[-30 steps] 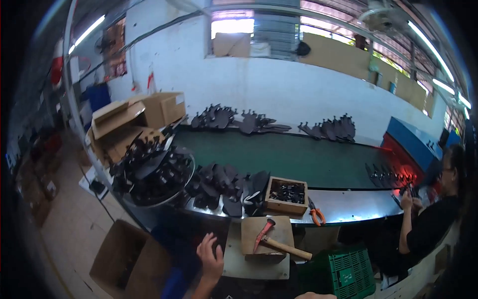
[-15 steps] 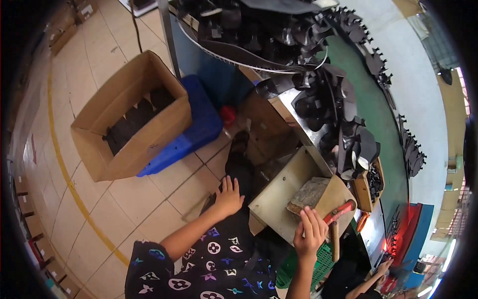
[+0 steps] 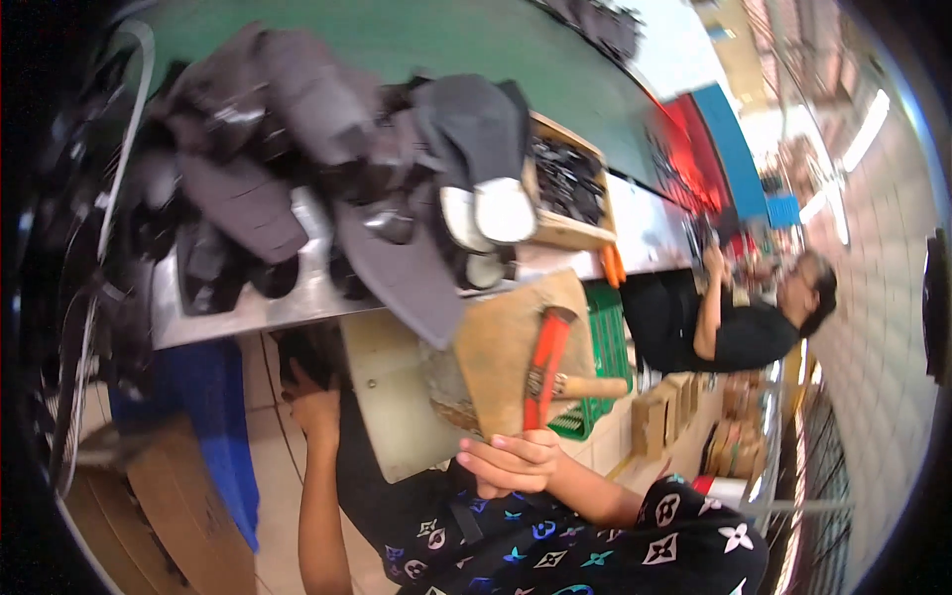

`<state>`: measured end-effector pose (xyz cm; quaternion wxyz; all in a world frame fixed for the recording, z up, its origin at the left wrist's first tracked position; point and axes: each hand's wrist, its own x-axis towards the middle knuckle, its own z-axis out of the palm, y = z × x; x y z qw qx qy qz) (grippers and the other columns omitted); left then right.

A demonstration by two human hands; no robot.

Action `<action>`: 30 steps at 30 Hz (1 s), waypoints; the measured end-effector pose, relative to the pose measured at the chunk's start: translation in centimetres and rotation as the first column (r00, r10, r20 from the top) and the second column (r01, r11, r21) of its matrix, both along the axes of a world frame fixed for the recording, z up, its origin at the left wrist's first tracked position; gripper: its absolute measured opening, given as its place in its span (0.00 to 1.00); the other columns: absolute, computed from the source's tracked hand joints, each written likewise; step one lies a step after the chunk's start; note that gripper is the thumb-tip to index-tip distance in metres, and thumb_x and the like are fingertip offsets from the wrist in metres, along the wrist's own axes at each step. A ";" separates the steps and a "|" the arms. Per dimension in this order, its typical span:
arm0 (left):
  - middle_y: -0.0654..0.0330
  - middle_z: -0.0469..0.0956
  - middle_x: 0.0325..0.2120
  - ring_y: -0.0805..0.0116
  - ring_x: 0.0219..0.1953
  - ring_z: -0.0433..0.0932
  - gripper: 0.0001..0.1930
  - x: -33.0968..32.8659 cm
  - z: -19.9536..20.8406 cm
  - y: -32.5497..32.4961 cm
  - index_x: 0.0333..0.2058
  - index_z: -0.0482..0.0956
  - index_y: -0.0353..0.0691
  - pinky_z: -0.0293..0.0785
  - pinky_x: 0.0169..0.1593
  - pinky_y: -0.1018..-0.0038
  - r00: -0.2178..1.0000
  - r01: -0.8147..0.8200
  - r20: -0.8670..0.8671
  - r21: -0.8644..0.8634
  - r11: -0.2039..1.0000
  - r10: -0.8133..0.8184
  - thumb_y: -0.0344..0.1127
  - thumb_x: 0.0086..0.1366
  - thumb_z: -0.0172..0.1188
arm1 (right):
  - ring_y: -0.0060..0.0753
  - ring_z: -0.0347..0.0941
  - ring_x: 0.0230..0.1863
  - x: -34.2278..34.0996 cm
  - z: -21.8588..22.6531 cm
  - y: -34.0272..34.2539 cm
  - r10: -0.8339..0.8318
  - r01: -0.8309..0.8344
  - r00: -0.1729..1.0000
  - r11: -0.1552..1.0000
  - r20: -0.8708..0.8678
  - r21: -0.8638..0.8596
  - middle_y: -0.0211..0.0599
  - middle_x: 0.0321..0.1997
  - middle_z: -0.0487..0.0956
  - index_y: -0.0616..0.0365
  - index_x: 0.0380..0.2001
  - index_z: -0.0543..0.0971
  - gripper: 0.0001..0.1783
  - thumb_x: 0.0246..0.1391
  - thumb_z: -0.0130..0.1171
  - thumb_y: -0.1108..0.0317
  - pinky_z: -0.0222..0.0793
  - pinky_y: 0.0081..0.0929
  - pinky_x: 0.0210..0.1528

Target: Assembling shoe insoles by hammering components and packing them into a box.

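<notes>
The right hand [image 3: 511,461] is closed around the lower end of the red-handled tool [image 3: 545,362], which lies on the wooden block [image 3: 501,342]. The left hand [image 3: 315,407] reaches under the surface [image 3: 297,297], its grip hidden. The dark shoe pieces [image 3: 297,178] are piled untouched; work looks barely begun.

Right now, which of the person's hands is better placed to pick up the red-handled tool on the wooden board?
Probably the right hand: it already sits at the near end of the red-handled tool on the wooden board. The left hand is lower down, under the metal table.
</notes>
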<state>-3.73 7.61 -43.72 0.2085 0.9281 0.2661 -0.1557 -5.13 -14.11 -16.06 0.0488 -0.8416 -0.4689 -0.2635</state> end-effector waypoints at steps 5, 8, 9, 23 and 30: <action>0.35 0.58 0.57 0.31 0.52 0.69 0.41 -0.6 -2.6 1.1 0.67 0.54 0.55 0.73 0.49 0.47 1.000 0.013 0.014 -0.197 0.980 -0.010 0.52 0.58 0.63 | 0.19 0.68 0.48 -0.2 -1.7 0.4 -0.009 0.002 0.999 0.984 0.036 0.176 0.15 0.39 0.84 0.45 0.37 0.85 0.16 0.51 0.50 0.58 0.60 0.17 0.44; 0.34 0.64 0.55 0.32 0.49 0.72 0.33 -0.9 -5.9 0.9 0.63 0.63 0.54 0.74 0.48 0.48 0.991 0.043 0.133 -0.136 0.990 -0.024 0.50 0.59 0.60 | 0.21 0.70 0.46 -0.2 -2.1 0.7 0.002 -0.015 0.999 0.957 0.046 0.290 0.18 0.38 0.84 0.47 0.37 0.85 0.16 0.49 0.52 0.60 0.62 0.19 0.43; 0.38 0.72 0.50 0.39 0.48 0.75 0.28 -0.5 -7.0 1.3 0.58 0.70 0.49 0.74 0.48 0.52 0.996 0.091 0.019 -0.157 0.983 -0.089 0.52 0.60 0.57 | 0.23 0.71 0.44 -0.1 -2.2 0.7 0.010 -0.020 0.999 0.935 0.030 0.353 0.20 0.38 0.84 0.49 0.37 0.85 0.15 0.47 0.54 0.61 0.63 0.20 0.43; 0.46 0.81 0.40 0.49 0.40 0.79 0.24 -0.5 2.5 0.5 0.48 0.77 0.38 0.76 0.43 0.60 0.849 0.516 0.036 -0.267 0.814 -0.527 0.51 0.62 0.55 | 0.33 0.73 0.36 -0.5 -1.8 0.0 0.325 -0.255 0.946 0.738 0.001 0.625 0.27 0.27 0.78 0.54 0.32 0.81 0.11 0.40 0.61 0.73 0.67 0.33 0.48; 0.50 0.82 0.39 0.54 0.37 0.78 0.24 -4.4 4.2 4.2 0.50 0.77 0.40 0.76 0.42 0.64 0.800 0.494 -0.164 -0.367 0.788 -0.577 0.50 0.62 0.55 | 0.40 0.77 0.47 0.5 1.6 -3.0 0.510 -0.455 0.859 0.800 -0.043 0.391 0.36 0.47 0.80 0.57 0.42 0.79 0.18 0.43 0.60 0.73 0.72 0.35 0.51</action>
